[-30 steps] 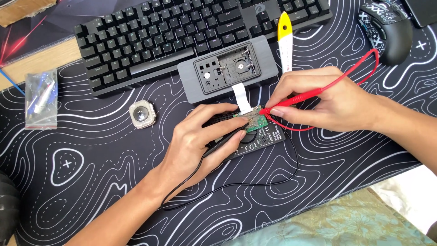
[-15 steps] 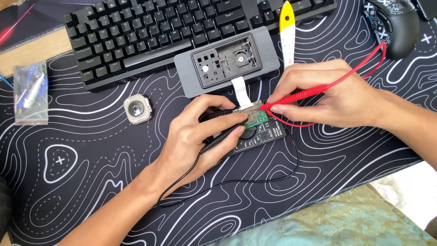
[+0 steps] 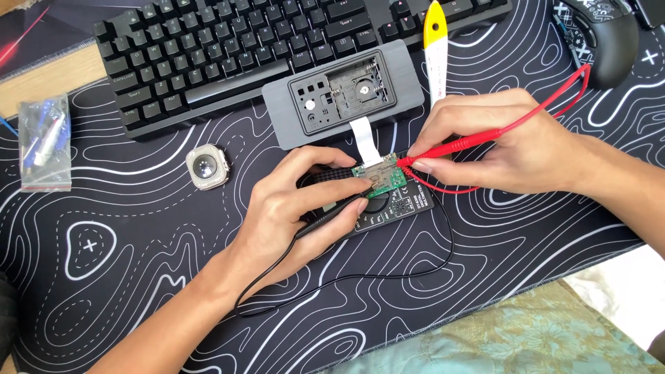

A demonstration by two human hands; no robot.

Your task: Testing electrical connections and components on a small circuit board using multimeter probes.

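While both hands meet near the middle of the head view, the left hand [image 3: 298, 208] lies over a black meter [image 3: 388, 208] on the patterned desk mat [image 3: 138, 277], its fingers curled together around a black probe [image 3: 325, 220] whose tip reaches a small green circuit board [image 3: 379, 176]. Just right of the board, the right hand [image 3: 499, 149] has its fingers pinched together on a red probe [image 3: 450, 147], the tip touching the board's right edge. A white ribbon strip [image 3: 361, 135] runs up from the board to a grey case [image 3: 343, 90] lying open above centre. Near the upper edge sits a black keyboard [image 3: 228, 48], with a yellow-tipped tool [image 3: 435, 41] to its right and a black mouse [image 3: 603, 38] in the upper right corner. Left of centre rests 1 square watch body [image 3: 207, 166], and a clear plastic bag [image 3: 45, 142] lies at the far left.
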